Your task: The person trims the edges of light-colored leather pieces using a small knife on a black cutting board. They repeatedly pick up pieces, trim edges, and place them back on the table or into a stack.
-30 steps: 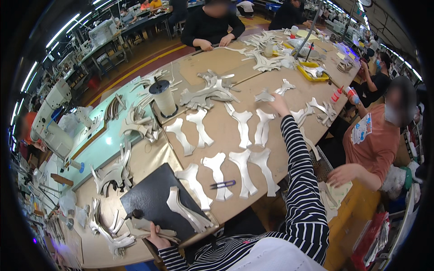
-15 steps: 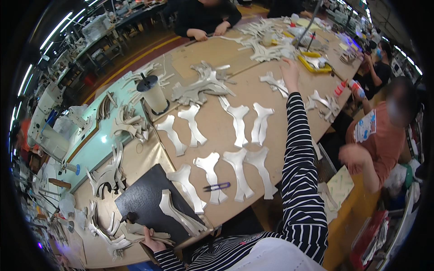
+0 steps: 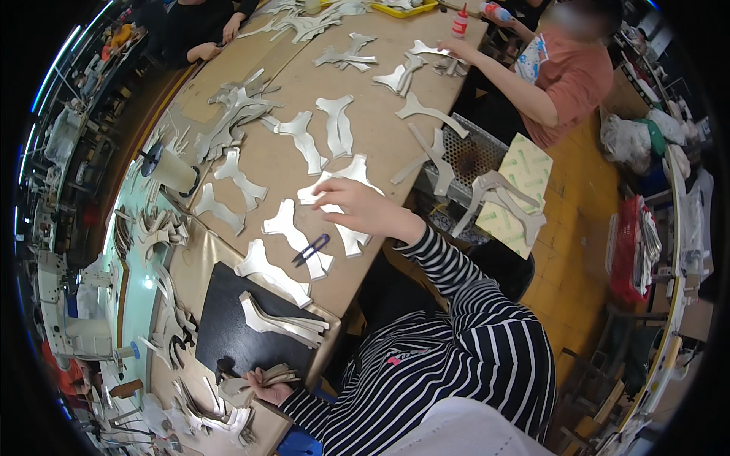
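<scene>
My left hand (image 3: 270,387) is closed around a small bundle of grey strap-like cut pieces (image 3: 237,389), at the lower corner of a black board (image 3: 232,327). On that board lies a stack of pale cut pieces (image 3: 283,322). My right hand (image 3: 357,207) hovers over the laid-out shiny white Y-shaped pieces (image 3: 258,270), fingers stretched out and nothing visible in them. It partly hides the white piece (image 3: 351,239) under it. Dark blue thread snips (image 3: 312,249) rest across another white piece (image 3: 289,228), just left of my right hand.
A thread cone (image 3: 169,171) and a sewing machine (image 3: 76,304) stand at the left. Heaped pieces (image 3: 236,106) lie farther back. A co-worker's hand (image 3: 456,50) touches pieces at the far right, near a red-capped bottle (image 3: 460,21). A perforated metal box (image 3: 464,156) adjoins the table's right edge.
My right hand has come back from the far end of the table to above the near white pieces. My left hand still holds its bundle. The view has turned to the right.
</scene>
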